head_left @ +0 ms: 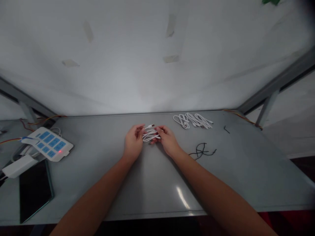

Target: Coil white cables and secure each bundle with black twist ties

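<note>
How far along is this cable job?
Looks done: the white cables lying looped at the far side of the grey table. In hand: the left hand and right hand hold another looped white cable. Possibly left: the loose black cable, lying tangled to the right.

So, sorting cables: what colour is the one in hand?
White cable, clearest in the head view.

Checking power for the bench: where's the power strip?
In the head view, the white power strip sits at the grey table's left end, just above a dark flat panel.
</note>
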The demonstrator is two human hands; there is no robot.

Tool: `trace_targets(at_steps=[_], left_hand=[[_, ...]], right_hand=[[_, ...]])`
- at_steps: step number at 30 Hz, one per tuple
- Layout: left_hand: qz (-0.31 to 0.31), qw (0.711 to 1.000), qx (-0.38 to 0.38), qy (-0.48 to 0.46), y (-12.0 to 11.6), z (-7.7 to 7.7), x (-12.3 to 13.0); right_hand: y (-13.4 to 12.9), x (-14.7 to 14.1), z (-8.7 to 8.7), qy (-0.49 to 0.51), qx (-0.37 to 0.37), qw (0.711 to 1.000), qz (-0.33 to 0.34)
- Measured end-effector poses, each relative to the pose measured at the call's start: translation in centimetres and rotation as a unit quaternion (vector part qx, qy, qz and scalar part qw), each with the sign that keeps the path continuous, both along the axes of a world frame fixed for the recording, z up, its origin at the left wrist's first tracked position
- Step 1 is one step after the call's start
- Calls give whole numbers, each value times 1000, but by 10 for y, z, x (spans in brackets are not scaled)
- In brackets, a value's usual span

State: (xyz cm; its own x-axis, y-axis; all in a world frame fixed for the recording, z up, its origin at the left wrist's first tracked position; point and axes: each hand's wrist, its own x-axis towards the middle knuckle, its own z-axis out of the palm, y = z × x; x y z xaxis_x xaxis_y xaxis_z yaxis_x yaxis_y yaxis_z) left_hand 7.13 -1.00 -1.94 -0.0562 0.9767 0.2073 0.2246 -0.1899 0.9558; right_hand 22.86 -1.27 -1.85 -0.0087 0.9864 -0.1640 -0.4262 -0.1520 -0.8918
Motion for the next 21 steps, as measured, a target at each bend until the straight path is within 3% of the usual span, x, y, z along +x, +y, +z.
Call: trace_targets(at_steps=[6,14,18,21], left_hand=[[29,999,17,40,0,3,2],[17,995,-17,96,-1,24,-10],[-1,992,9,123,-7,32,-11],[-19,987,53,149,-8,28,-9]], right_hand=[[-2,3,-1,-23,10,1000,1],[-4,-2,-3,-40,50,997,-31],[-5,-2,-5,-50,66,996,-30],[-5,-1,-4,-39,74,996,-37]])
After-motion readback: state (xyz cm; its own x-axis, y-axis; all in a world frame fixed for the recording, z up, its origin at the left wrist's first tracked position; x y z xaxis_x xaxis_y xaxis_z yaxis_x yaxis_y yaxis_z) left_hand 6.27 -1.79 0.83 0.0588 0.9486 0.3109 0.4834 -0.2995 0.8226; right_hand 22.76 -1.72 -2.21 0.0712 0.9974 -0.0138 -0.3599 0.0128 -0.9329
